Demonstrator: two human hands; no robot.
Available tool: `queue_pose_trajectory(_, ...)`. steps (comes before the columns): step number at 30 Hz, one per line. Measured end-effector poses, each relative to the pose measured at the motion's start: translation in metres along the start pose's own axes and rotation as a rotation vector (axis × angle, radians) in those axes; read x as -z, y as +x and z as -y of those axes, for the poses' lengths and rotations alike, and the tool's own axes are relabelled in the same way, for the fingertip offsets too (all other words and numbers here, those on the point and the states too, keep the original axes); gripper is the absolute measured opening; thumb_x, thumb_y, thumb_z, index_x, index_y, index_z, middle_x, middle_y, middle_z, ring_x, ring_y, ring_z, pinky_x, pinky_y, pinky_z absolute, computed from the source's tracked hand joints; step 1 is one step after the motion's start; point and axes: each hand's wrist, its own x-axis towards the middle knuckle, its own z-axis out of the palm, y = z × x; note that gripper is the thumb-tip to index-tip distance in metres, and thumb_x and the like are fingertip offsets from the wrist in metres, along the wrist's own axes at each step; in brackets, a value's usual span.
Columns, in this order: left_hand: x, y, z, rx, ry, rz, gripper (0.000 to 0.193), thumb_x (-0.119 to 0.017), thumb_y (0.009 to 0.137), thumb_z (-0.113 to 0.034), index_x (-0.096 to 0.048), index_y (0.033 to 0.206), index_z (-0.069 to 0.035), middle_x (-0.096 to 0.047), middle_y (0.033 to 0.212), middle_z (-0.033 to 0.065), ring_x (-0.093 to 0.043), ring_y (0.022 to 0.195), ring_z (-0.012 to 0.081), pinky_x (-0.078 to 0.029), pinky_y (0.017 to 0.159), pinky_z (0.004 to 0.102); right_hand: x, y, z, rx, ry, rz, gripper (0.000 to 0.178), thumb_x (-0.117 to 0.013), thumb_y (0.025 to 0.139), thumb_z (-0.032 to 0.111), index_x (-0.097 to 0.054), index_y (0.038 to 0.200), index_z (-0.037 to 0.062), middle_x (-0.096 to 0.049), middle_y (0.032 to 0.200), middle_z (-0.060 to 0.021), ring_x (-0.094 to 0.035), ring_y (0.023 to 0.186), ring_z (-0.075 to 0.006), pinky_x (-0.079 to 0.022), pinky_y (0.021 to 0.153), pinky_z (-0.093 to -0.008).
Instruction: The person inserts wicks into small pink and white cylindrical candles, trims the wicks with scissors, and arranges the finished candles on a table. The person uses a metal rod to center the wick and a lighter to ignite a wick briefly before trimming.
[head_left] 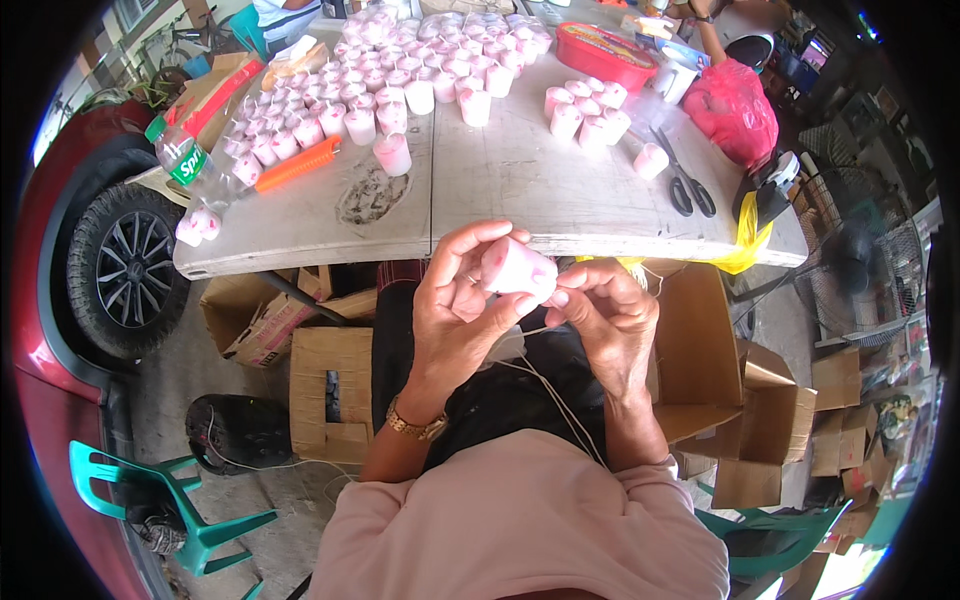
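Observation:
My left hand (462,305) is wrapped round a small pink-and-white candle (512,268), shaped like a cup and tilted on its side above my lap. The thumb lies under it and the fingers curl over the far side. At the candle's right end, the fingertips of my right hand (603,315) are pinched together; whatever they grip there is too small to make out. Pale cords (560,385) hang across my dark trousers below the hands. On the table ahead stands a single similar candle (392,155), in front of a large crowd of them (380,85).
A smaller candle group (590,105) stands right, near black scissors (684,185), a red tub (605,55) and a red plastic bag (733,112). An orange tool (298,163) and green-capped bottle (190,165) lie left. Cardboard boxes (700,350) flank my legs beneath the table's edge (330,255).

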Motion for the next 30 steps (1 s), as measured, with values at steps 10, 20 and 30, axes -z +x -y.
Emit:
queue_pose_trajectory(10, -0.002, -0.002, -0.001, -0.009, -0.054, 0.044, 0.055, -0.067, 0.080, 0.013, -0.045, 0.129, 0.001, -0.052, 0.125, 0.0134, -0.054, 0.114, 0.0178, -0.050, 0.096, 0.0318, 0.007, -0.005, 0.003, -0.027, -0.160, -0.024, 0.006, -0.066, 0.090, 0.003, -0.063, 0.093, -0.0010, -0.064, 0.084, -0.0034, -0.058, 0.071, -0.0084, -0.049, 0.064, -0.0217)
queue_pose_trajectory(20, 0.002, -0.003, -0.002, -0.001, -0.024, 0.000, 0.055, -0.069, 0.079, 0.011, -0.046, 0.128, 0.001, -0.053, 0.125, 0.0116, -0.055, 0.115, 0.0164, -0.048, 0.098, 0.0318, 0.011, -0.003, 0.001, 0.062, -0.166, 0.098, 0.013, -0.064, 0.087, -0.007, -0.065, 0.098, -0.0004, -0.065, 0.089, -0.0037, -0.059, 0.073, -0.0094, -0.049, 0.067, -0.0222)
queue_pose_trajectory(30, -0.006, -0.003, 0.002, 0.075, 0.080, 0.067, 0.064, -0.071, 0.080, 0.005, -0.041, 0.136, -0.002, -0.056, 0.117, 0.0100, -0.056, 0.106, 0.0128, -0.045, 0.099, 0.0298, 0.012, 0.001, 0.008, 0.001, -0.115, 0.043, 0.022, -0.065, 0.085, -0.008, -0.062, 0.104, 0.0011, -0.065, 0.100, -0.0087, -0.063, 0.087, -0.0149, -0.051, 0.076, -0.0237)
